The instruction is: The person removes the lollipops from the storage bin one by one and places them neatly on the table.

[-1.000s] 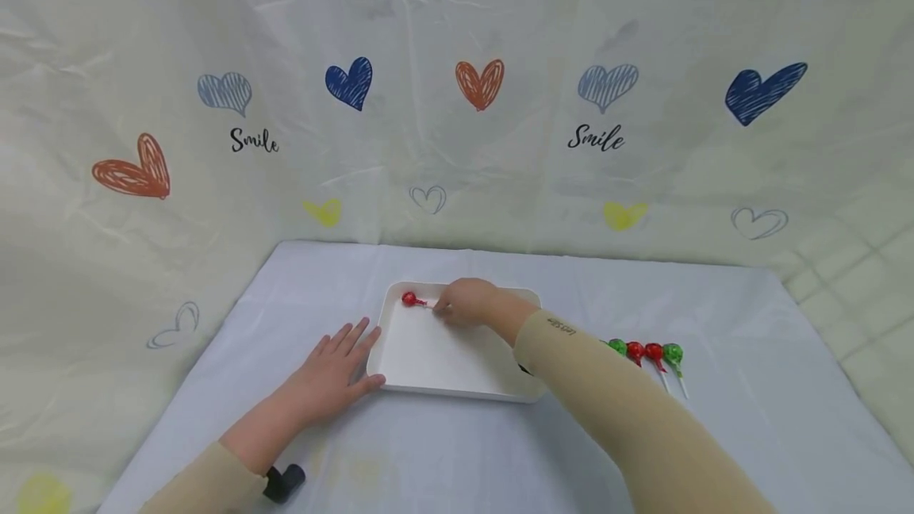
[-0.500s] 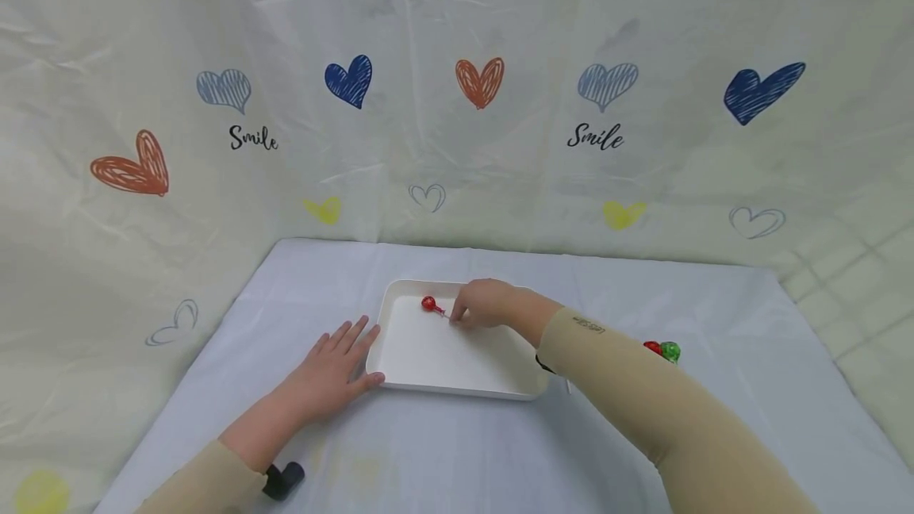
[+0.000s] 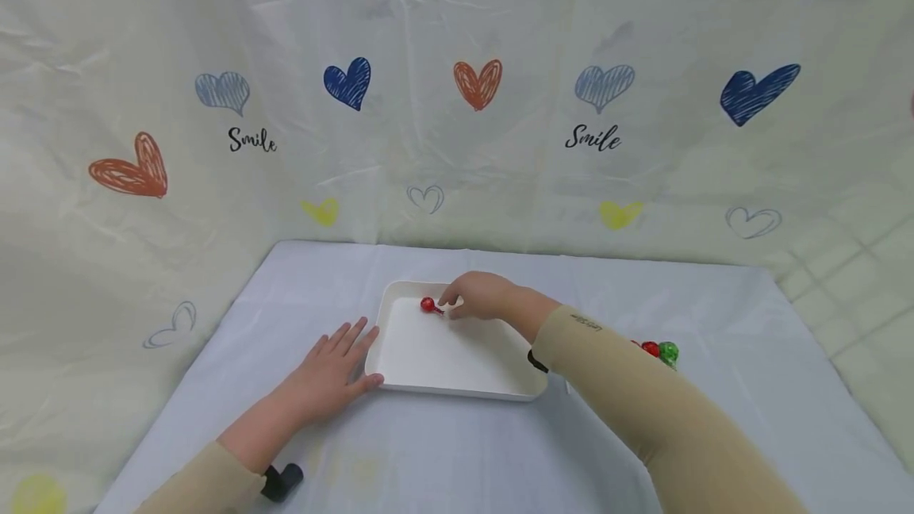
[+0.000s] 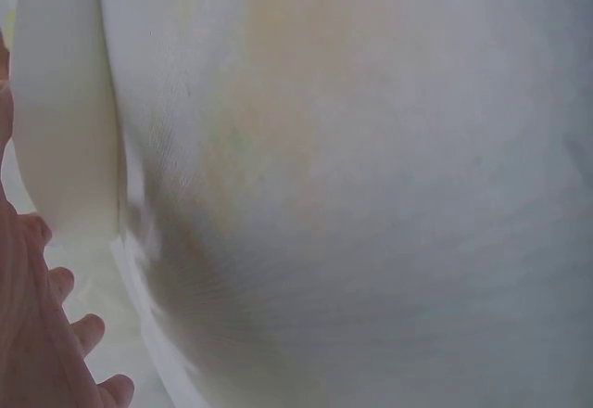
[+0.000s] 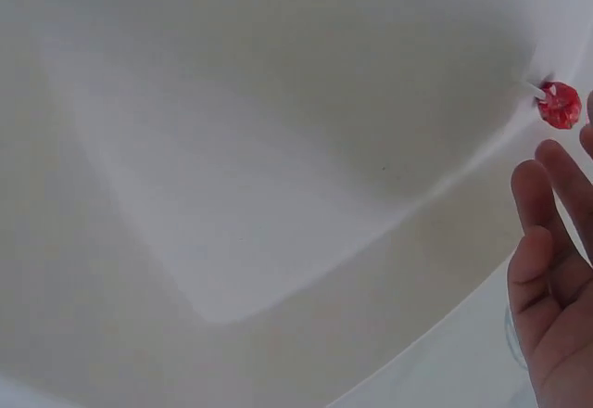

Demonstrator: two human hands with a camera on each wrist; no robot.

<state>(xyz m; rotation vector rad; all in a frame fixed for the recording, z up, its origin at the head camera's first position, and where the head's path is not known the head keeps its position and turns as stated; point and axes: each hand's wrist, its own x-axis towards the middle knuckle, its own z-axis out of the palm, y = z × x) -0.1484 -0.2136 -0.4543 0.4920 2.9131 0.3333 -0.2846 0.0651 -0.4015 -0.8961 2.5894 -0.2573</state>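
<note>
A red-wrapped lollipop [image 3: 428, 304] lies in the white tray [image 3: 435, 359], near its back wall. Just right of it, my right hand [image 3: 480, 297] hovers with thumb and forefinger parted around the stick end. In the right wrist view, the lollipop [image 5: 560, 105] sits beyond the loosely bent fingers [image 5: 533, 195], which appear apart from it. My left hand [image 3: 330, 383] lies spread at the tray's left side, fingertips and thumb touching the rim. The left wrist view has this hand [image 4: 37, 325] beside the tray's outer wall [image 4: 65, 148].
Right of the tray, red [image 3: 650, 348] and green [image 3: 668, 353] lollipops lie on the white-covered table, partly hidden by my right sleeve [image 3: 628, 395]. A white stick end shows by the tray's right front corner. Behind the table hangs a sheet printed with hearts.
The lollipop in the tray shifted slightly right and toward me with my right hand, which then loosened its pinch on the stick and lifted slightly. The left hand has stayed put.
</note>
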